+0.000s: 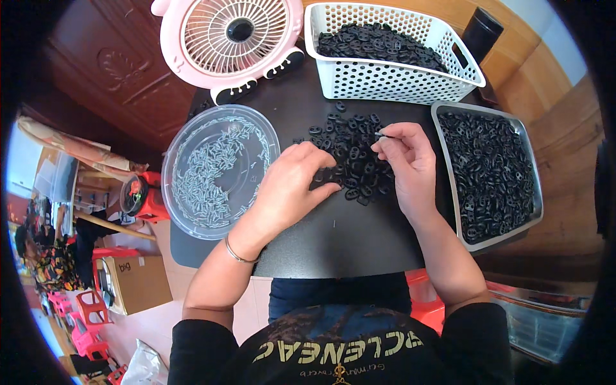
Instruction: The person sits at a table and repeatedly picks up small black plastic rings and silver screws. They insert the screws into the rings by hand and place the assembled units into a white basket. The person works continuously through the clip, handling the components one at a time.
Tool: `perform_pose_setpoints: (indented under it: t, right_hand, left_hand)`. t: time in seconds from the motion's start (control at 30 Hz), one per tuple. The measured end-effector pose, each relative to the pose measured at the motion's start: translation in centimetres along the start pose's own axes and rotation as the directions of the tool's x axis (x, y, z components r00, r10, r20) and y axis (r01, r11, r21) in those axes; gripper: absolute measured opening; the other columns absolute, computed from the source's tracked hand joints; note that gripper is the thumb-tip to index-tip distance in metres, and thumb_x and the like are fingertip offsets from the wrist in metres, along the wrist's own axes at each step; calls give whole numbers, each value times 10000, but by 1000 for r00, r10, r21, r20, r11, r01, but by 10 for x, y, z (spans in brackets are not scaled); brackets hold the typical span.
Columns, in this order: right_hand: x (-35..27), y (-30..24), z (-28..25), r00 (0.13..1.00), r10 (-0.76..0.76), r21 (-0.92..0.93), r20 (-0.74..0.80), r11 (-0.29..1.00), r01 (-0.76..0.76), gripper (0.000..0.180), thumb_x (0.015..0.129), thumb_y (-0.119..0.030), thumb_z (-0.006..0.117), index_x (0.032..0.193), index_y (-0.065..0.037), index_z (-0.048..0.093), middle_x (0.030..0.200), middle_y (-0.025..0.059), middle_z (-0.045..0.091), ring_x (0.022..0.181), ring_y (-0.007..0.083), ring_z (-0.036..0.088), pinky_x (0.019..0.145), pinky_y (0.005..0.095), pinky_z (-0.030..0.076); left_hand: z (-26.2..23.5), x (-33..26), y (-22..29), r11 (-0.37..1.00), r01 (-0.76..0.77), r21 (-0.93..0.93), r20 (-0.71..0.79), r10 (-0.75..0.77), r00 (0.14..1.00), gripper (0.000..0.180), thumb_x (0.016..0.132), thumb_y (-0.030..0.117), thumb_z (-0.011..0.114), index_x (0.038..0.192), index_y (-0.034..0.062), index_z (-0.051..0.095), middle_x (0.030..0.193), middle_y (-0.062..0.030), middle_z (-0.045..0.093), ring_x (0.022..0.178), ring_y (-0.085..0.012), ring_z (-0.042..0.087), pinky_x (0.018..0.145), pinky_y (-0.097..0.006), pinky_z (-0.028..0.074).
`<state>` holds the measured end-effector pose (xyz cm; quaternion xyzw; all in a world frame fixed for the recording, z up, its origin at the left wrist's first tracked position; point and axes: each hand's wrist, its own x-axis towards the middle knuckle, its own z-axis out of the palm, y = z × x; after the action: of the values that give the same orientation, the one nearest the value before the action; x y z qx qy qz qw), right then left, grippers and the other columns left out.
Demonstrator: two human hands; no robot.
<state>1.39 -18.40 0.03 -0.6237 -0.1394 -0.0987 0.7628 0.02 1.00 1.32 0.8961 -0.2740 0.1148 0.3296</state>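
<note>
Pink fan stood beyond the fingers to the left, black cylinder beyond them to the right, cardboard box and pink stools well off left, clear plastic bin off right and nearer the body.

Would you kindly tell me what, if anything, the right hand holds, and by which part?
The right hand pinches a small piece between its fingers; exactly where is too small to tell.
</note>
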Motion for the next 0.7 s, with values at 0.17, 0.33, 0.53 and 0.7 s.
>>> perform_pose_setpoints:
  t: [0.17,0.33,0.53,0.7]
  right_hand:
    - [-1,0,0,996,81,58,35,995,-83,112,841,-19,542,952,-17,532,864,33,556,785,101,566,686,222,445]
    - [-1,2,4,999,40,124,25,991,-43,108,836,-14,548,943,-20,536,855,33,557,784,96,559,679,221,443]
    - [-3,1,-2,987,102,155,120,980,-120,100,834,-24,559,930,-29,533,846,32,556,730,92,553,650,226,466]
    - [-5,-4,4,967,182,184,178,959,-214,109,836,-29,559,939,-34,523,850,39,568,732,105,572,648,225,485]
  left_hand:
    - [4,-2,-5,999,-11,42,16,10,1000,245,623,71,711,825,29,578,782,-102,559,757,-284,548,660,-356,447]
    - [5,-2,-8,998,-27,57,25,26,999,201,642,58,694,809,27,586,743,-98,550,732,-281,553,639,-350,451]
    - [-1,2,1,923,286,-257,116,-264,957,151,763,84,650,883,7,599,740,-67,607,611,-123,589,553,-239,456]
    - [-6,2,-3,306,395,-866,304,-303,903,166,873,136,545,976,13,586,782,-71,629,663,-128,628,552,-196,477]
